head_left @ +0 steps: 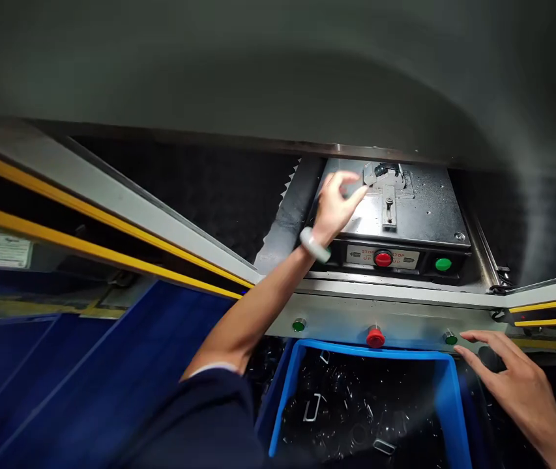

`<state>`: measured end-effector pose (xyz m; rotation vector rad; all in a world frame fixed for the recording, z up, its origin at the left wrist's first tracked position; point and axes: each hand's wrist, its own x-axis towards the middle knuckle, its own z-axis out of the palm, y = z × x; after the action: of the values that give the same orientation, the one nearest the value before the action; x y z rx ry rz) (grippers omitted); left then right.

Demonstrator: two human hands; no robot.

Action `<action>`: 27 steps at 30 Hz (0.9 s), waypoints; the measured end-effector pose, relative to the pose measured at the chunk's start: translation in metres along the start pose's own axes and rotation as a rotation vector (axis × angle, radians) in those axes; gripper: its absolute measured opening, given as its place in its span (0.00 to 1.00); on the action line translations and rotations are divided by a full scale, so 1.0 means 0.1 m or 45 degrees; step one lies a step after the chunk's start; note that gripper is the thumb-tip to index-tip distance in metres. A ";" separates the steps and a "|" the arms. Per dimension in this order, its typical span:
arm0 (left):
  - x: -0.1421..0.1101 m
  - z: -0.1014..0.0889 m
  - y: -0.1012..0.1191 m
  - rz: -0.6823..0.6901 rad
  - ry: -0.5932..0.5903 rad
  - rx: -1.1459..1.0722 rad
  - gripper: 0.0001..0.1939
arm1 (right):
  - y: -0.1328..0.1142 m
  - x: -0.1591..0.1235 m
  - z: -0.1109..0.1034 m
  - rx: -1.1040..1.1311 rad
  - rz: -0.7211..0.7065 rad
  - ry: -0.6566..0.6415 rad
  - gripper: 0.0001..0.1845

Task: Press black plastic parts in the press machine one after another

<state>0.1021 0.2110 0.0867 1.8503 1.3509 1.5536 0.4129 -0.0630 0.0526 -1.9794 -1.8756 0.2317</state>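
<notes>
My left hand (pixel 336 205), with a pale bracelet (pixel 315 245) on its wrist, reaches over the metal plate (pixel 424 208) of a machine. Its thumb and fingers are curved apart, and I see nothing held between them. Just right of the fingertips is a small fixture (pixel 392 177) with a black part (pixel 380 170) in it, partly cut off by the dark cover above. A slotted metal clamp (pixel 390 208) lies in front of the fixture. My right hand (pixel 515 374) hovers beside a green button (pixel 450 337) on the front rail, thumb and fingers apart, holding nothing.
A blue bin (pixel 457 397) of dark glossy pieces stands below the rail. The rail carries a red emergency button (pixel 375 337) and another green button (pixel 299 324). A red button (pixel 383 258) and a green one (pixel 443 264) face the plate's front. Yellow-edged bars (pixel 111 225) slope in at left.
</notes>
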 end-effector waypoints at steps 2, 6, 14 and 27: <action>-0.65 -0.42 0.06 0.019 -0.025 0.089 0.04 | 0.16 -0.06 0.19 -0.064 0.045 -0.029 0.28; -1.77 -1.04 0.07 -0.117 -0.168 0.212 0.06 | 0.37 -0.13 0.44 -0.109 0.054 -0.042 0.30; -1.62 -0.93 0.26 -0.255 -0.159 0.069 0.06 | 0.26 0.05 0.36 -0.163 -0.072 -0.124 0.17; 0.62 0.36 0.08 -0.354 -0.143 -0.491 0.15 | -1.23 2.64 -0.01 0.292 -0.403 0.333 0.12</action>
<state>0.1340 0.2692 0.1145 1.4275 1.1091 1.4231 0.3223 0.1985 0.1426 -1.4624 -1.8639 0.0860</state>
